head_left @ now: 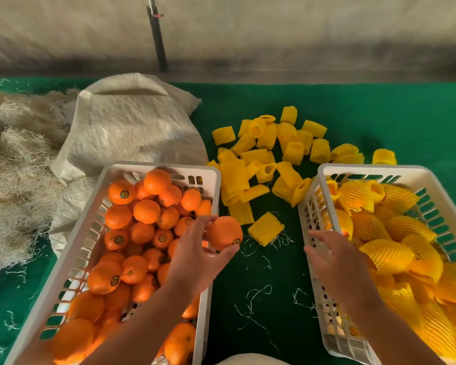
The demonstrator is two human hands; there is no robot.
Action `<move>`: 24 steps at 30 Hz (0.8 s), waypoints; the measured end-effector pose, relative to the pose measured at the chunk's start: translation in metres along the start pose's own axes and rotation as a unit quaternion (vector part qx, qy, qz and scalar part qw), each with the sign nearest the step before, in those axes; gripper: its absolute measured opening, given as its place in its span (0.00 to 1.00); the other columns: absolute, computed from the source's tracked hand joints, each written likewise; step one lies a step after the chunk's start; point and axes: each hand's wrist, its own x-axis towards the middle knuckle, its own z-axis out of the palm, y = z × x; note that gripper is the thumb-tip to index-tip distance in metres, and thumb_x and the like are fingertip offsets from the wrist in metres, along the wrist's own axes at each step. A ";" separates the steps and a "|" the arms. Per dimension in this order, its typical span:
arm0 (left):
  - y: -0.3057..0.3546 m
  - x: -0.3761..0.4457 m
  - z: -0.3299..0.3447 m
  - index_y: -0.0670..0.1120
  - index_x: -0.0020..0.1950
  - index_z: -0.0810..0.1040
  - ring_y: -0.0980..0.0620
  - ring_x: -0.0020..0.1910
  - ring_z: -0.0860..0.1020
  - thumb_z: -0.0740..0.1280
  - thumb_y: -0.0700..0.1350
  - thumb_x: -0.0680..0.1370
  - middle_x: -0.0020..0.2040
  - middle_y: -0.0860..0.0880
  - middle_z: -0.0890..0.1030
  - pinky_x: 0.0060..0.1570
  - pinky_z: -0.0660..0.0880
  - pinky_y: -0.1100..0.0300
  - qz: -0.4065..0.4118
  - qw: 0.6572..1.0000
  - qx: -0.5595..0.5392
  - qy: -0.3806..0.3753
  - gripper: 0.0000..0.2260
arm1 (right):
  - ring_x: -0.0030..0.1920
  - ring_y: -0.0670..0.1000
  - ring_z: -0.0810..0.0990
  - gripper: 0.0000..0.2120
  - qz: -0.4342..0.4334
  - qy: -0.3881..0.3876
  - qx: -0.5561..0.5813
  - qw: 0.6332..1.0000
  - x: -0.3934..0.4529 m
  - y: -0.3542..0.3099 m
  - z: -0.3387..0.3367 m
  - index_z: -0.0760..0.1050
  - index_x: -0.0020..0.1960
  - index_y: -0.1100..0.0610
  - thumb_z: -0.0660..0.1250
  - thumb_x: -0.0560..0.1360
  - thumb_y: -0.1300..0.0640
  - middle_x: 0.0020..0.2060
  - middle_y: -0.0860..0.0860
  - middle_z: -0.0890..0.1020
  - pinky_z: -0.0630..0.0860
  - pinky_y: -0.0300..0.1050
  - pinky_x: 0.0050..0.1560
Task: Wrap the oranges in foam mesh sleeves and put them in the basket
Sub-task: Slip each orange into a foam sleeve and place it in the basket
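A green cloth covers the table in front of you, with a pale wall behind, a woven sack and a heap of straw-like fibre off to your left. Your left hand pinches one orange between fingertips and thumb, lifted just past the right rim of the left basket, which is full of bare fruit. Your right hand is spread and holds nothing, hovering over the near-left wall of the right basket, where wrapped oranges are piled. Loose yellow sleeves lie on the cloth between the two baskets.

The grip looks light: a fingertip hold on a smooth round fruit could let it slip and roll across the cloth. Your free hand also has no sleeve yet, so reaching across may clip the basket wall.

The orange is nearly round, with no clear long axis; its sticker faces down and to the right.
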 end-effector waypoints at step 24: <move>-0.016 0.020 0.052 0.58 0.70 0.68 0.66 0.50 0.71 0.67 0.70 0.69 0.63 0.63 0.72 0.40 0.56 0.77 0.117 0.958 0.207 -0.161 0.33 | 0.79 0.58 0.62 0.31 -0.037 -0.298 -0.233 0.925 0.097 0.004 0.149 0.58 0.82 0.54 0.64 0.84 0.48 0.81 0.56 0.59 0.70 0.57 0.73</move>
